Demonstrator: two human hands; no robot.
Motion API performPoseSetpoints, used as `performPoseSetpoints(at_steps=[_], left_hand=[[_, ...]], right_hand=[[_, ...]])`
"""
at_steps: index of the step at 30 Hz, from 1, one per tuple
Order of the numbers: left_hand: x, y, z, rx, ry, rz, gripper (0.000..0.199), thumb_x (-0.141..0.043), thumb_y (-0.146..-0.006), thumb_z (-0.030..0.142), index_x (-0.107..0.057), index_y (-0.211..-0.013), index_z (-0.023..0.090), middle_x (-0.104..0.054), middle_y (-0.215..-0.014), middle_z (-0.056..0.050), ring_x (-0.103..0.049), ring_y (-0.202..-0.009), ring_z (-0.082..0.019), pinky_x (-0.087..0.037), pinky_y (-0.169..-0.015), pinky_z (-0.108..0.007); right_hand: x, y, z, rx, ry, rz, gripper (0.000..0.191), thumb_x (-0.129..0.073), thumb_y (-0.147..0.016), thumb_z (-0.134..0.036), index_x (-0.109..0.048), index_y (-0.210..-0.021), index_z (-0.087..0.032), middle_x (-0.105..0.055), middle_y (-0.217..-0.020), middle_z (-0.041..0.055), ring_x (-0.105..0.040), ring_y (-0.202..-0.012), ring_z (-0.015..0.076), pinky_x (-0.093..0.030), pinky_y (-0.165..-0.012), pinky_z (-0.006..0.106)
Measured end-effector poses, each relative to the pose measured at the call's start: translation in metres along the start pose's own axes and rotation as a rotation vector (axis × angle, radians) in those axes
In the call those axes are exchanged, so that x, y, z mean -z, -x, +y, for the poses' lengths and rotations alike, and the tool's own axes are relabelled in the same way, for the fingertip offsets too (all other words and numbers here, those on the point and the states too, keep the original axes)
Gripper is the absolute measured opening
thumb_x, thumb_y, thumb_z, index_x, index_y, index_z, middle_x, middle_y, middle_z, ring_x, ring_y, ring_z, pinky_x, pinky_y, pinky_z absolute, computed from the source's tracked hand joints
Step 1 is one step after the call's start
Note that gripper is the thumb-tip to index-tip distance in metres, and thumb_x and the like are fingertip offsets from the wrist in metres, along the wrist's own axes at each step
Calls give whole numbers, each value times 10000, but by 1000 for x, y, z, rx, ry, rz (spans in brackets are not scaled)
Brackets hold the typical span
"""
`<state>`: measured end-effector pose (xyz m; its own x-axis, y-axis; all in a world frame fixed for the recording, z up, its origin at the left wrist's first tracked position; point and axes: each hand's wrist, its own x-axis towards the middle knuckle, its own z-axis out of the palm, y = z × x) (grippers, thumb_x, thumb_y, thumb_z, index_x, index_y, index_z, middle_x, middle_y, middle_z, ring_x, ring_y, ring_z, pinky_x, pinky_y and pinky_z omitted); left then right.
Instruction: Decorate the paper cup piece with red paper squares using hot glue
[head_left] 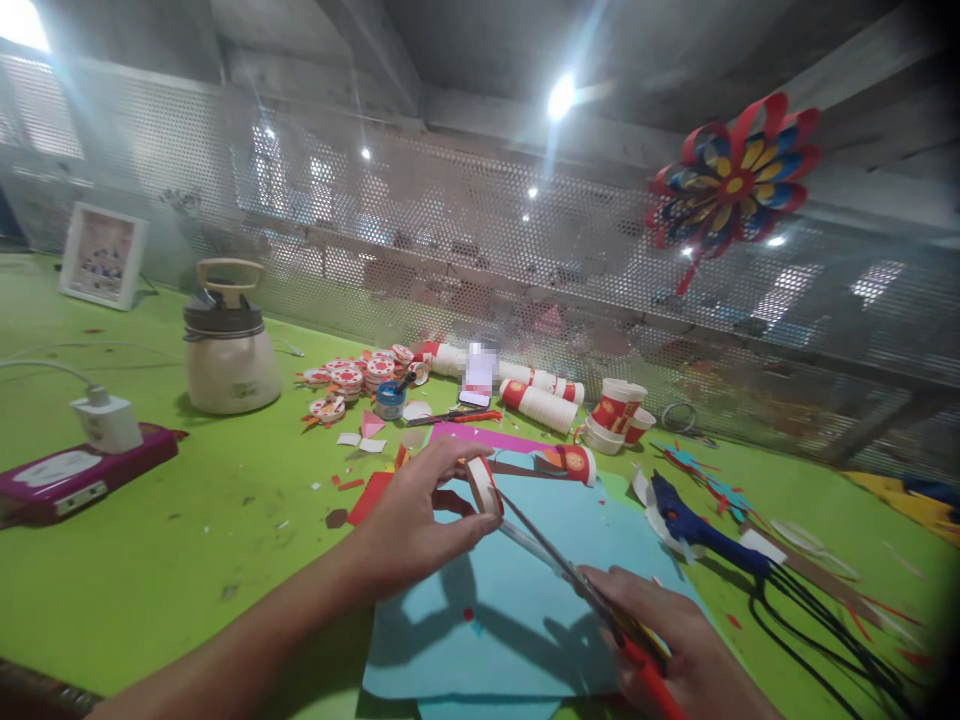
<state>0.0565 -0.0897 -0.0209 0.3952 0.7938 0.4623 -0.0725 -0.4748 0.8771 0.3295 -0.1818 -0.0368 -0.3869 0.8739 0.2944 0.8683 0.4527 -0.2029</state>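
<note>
My left hand (420, 510) pinches a short white paper-cup piece with a red edge (484, 487) between thumb and fingers. In my right hand (660, 630) is a pair of scissors (574, 578) with red and yellow handles. Its blades are parted and point up-left, their tips at the cup piece. Both hands are above light blue paper (480, 650). Just beyond them, a red and white paper cup (576, 465) lies on its side.
On the green table (247, 530) are a purple power strip (150, 455), a kettle (231, 350), small round paper crafts (346, 380), a phone (477, 375), stacked cups (540, 405) and, at right, a blue glue gun (705, 535) with black cables.
</note>
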Motion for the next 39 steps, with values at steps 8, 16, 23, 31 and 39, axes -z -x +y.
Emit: performPoseSetpoints(at_steps=[8, 16, 23, 31, 39], left_hand=[[0, 1, -1, -39, -53, 26, 438, -703, -781, 217, -569, -1198, 207, -575, -1095, -44, -671, -940, -178, -622, -813, -331], [0, 0, -2, -52, -90, 38, 435, -698, -781, 231, -574, -1198, 210, -583, -1105, -50, -665, -961, -186, -625, -793, -326], [2, 0, -1, -38, -106, 25, 437, -702, -788, 237, -569, -1204, 232, -571, -1118, -45, -653, -979, -190, -619, -818, -356], [1, 1, 1, -38, -123, 8, 405, -689, -795, 245, -582, -1185, 235, -569, -1106, -48, -634, -971, -191, -618, -814, -360], [1, -1, -2, -59, -155, 29, 441, -697, -794, 258, -570, -1216, 233, -563, -1142, -57, -624, -1000, -196, -616, -813, -340]], right_hand=[[1, -6, -7, 67, -185, 66, 436, -553, -747, -144, -684, -1144, -269, -721, -760, -8, -701, -674, 168, -533, -575, 198], [-6, -3, -2, 92, -213, 70, 413, -597, -757, -149, -658, -1149, -264, -704, -771, -28, -678, -661, 144, -522, -603, 184], [-8, -1, -6, 0, -136, 128, 400, -585, -762, -164, -677, -1133, -283, -734, -826, 4, -691, -702, 179, -518, -601, 219], [-4, -3, -10, -37, -78, 137, 408, -599, -741, -172, -695, -1118, -298, -702, -731, -14, -664, -635, 177, -530, -628, 246], [-14, -1, -7, -1, -248, 144, 393, -585, -762, -182, -675, -1132, -277, -714, -798, -6, -664, -676, 164, -488, -593, 216]])
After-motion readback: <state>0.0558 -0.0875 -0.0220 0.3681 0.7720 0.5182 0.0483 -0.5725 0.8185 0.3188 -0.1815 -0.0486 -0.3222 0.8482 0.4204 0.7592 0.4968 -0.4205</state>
